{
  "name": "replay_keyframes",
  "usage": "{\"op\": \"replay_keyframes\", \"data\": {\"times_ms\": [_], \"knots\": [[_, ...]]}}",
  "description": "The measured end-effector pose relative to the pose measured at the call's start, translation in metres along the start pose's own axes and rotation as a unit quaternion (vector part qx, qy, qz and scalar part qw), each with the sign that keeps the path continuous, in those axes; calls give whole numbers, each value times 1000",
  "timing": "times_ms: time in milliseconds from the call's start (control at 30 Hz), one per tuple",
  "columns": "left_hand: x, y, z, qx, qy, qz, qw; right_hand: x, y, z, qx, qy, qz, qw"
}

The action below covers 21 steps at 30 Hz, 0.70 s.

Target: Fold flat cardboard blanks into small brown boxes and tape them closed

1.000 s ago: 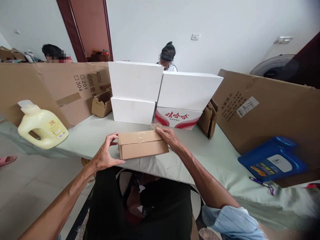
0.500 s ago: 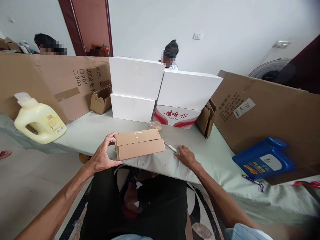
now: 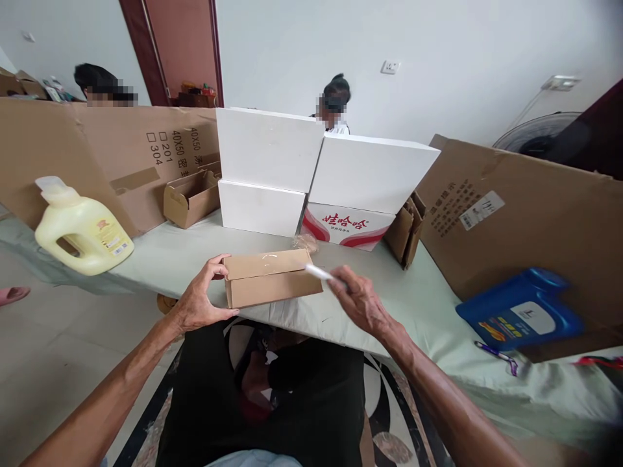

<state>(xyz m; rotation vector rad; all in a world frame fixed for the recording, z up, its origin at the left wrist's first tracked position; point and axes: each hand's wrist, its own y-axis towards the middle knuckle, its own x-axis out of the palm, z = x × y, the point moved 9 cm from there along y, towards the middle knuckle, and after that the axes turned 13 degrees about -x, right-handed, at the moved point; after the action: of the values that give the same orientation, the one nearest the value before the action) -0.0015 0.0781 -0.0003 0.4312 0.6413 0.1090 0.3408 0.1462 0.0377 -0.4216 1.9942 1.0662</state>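
Note:
My left hand (image 3: 202, 295) grips the left end of a small brown cardboard box (image 3: 272, 288), thumb along its lower edge and fingers over the top. The box lies near the table's front edge; a strip of clear tape shows on its top. My right hand (image 3: 357, 298) is closed around a slim white-handled tool (image 3: 318, 272), raised over the box's right end. Motion blurs the tool, so its exact kind and tip cannot be made out. A roundish tan bundle (image 3: 305, 244) in clear wrap rests just behind the box.
White boxes (image 3: 270, 146) stand stacked at the back, beside an open cardboard box (image 3: 192, 201) and flattened cartons (image 3: 406, 230). A yellow jug (image 3: 82, 227) is left; a blue bottle (image 3: 523, 308) and purple pen (image 3: 496, 355) are right. Large cardboard panels (image 3: 525, 220) flank the table.
My right hand has picked the slim white-handled tool up off the table and brought it left over the box's end. My left hand keeps its grip on the cardboard box.

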Motion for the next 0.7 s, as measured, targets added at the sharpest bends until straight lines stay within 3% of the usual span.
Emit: {"op": "replay_keyframes", "data": {"times_ms": [67, 167, 700], "knots": [[1, -1, 1, 2, -2, 3, 1000, 9, 9, -36, -63, 11, -48, 997], [1, -3, 5, 9, 1, 4, 1000, 16, 17, -58, -101, -4, -76, 992], [4, -3, 12, 27, 13, -8, 1000, 17, 30, -57, -109, -33, -113, 987]]}}
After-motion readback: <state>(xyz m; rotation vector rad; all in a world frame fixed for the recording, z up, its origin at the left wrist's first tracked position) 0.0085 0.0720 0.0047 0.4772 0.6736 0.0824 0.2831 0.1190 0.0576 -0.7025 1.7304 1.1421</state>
